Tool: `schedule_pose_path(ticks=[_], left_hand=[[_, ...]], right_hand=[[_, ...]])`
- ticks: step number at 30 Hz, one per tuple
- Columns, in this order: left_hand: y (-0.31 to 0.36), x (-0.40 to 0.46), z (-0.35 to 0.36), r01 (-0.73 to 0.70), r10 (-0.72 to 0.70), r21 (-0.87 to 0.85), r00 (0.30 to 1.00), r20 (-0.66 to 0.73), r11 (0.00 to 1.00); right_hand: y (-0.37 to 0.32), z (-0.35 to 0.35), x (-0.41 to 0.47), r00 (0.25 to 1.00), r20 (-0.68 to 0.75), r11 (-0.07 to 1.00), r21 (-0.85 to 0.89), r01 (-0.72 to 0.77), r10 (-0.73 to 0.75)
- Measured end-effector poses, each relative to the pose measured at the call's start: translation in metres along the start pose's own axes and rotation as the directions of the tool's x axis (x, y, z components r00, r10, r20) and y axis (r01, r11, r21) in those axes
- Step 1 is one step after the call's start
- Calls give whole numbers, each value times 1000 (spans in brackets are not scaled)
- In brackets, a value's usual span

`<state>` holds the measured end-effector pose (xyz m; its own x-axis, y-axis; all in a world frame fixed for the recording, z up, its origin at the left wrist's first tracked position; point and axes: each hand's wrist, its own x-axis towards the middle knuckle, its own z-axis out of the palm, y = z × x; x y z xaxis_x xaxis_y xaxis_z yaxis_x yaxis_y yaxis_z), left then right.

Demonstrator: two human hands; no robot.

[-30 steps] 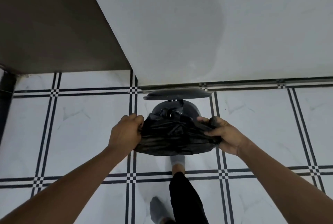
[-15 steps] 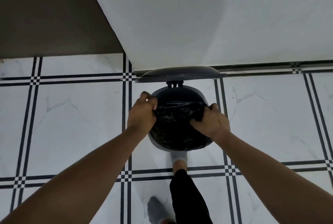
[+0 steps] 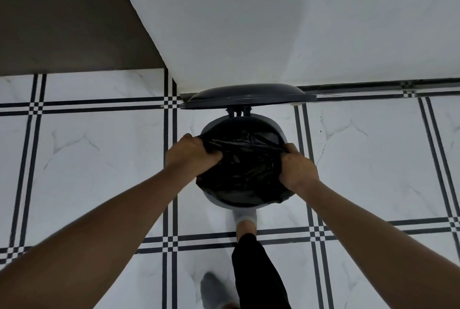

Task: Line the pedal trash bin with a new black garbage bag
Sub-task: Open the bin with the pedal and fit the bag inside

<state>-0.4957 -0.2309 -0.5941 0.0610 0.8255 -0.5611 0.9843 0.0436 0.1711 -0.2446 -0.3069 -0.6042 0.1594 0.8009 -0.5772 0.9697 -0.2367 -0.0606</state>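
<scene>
**Both hands hold the bag over the open bin**

The bin (image 3: 242, 205) stands on the tiled floor (image 3: 99, 171) against the white wall (image 3: 273, 22), its lid (image 3: 246, 98) raised and leaning back against the wall's foot. The black bag (image 3: 244, 171) lies crumpled across the bin's mouth, covering most of the opening; a strip of the pale rim shows at the near edge and along the far sides. The left hand (image 3: 191, 157) grips the bag's edge at the bin's left side, fingers curled into the plastic. The right hand (image 3: 297, 169) grips the edge at the bin's right side in the same way. Between the two hands the plastic is pulled into a taut ridge. A socked foot (image 3: 245, 216) sits at the bin's near base, under a dark trouser leg (image 3: 256, 271). A second foot (image 3: 211, 291) stands farther back from the bin. To the left of the wall is a dark brown surface (image 3: 62, 15).
</scene>
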Motion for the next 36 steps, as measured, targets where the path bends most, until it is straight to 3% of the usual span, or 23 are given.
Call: schedule_pose_path(ticks=[2, 5, 6, 7, 9, 10, 11, 12, 13, 15, 16, 17, 18, 19, 20, 21, 22, 23, 25, 27, 29, 31, 36], left_hand=[[9, -10, 2, -74, 78, 54, 993, -90, 996], [23, -29, 11, -204, 245, 206, 948, -202, 957], [26, -35, 13, -230, 277, 216, 934, -224, 949], [27, -37, 17, -243, 293, 229, 932, -214, 942], [23, -38, 26, -186, 214, 261, 973, -85, 947], [19, -36, 29, -129, 133, 284, 991, 8, 950], [17, -34, 29, -86, 52, 301, 992, 118, 950], [16, -31, 27, -76, 7, 302, 975, 222, 950], [17, -28, 22, -86, -2, 297, 959, 285, 951], [21, -23, 12, -95, 25, 265, 966, 257, 960], [23, -23, 7, -95, 49, 234, 980, 195, 967], [23, -23, 5, -95, 70, 212, 990, 122, 973], [23, -23, 5, -105, 93, 205, 993, 67, 973], [23, -24, 9, -126, 114, 228, 991, 63, 966], [23, -23, 12, -134, 109, 253, 988, 109, 958], [22, -21, 15, -109, 65, 258, 982, 175, 960], [20, -17, 17, -63, 1, 241, 969, 248, 968], [20, -13, 18, -28, -37, 210, 954, 298, 977], [19, -7, 13, -23, -28, 161, 953, 303, 987], [15, -3, 7, -48, 2, 170, 965, 262, 984], [10, 3, 1, -53, 4, 189, 968, 251, 980], [3, 14, -3, -72, 11, 220, 963, 268, 973], [-1, 47, -15, -86, 50, 101, 948, 314, 991]], right_hand=[[-9, 3, 0, 999, -41, 996, 83, -30, 33], [-25, 7, -3, 933, -358, 946, 293, 141, -28], [-28, 9, -7, 921, -383, 936, 295, 192, -69], [-31, 12, -10, 935, -328, 946, 240, 219, -133], [-33, 10, -13, 975, 73, 977, -28, 210, -208], [-35, 6, -14, 936, 291, 967, -100, 235, -197], [-37, 3, -11, 886, 413, 960, -83, 269, -212], [-38, -1, -10, 865, 444, 960, -37, 279, -235], [-38, -3, -5, 897, 366, 966, 19, 259, -247], [-33, -4, 0, 992, -69, 973, 202, 113, -101], [-30, -1, -3, 958, -286, 966, 235, 109, -38], [-29, 1, -5, 939, -343, 979, 175, 100, -35], [-26, 4, -3, 964, -243, 989, 73, 130, -109], [-27, 5, -4, 989, -3, 989, 9, 150, -150], [-30, 5, -3, 956, 258, 989, -12, 145, -137], [-31, 5, -3, 903, 414, 993, 29, 111, -113], [-32, 1, -2, 884, 457, 993, 97, 60, -98], [-30, -4, -1, 907, 413, 973, 230, -15, -84], [-23, -15, 3, 982, 190, 891, 448, -79, -9], [-13, -23, 7, 998, -41, 875, 484, -16, 40], [-4, -27, 14, 991, -133, 923, 384, 33, 21], [3, -33, 24, 995, -98, 957, 285, 50, -23], [13, -53, 66, 992, 122, 948, 317, -8, -32]])
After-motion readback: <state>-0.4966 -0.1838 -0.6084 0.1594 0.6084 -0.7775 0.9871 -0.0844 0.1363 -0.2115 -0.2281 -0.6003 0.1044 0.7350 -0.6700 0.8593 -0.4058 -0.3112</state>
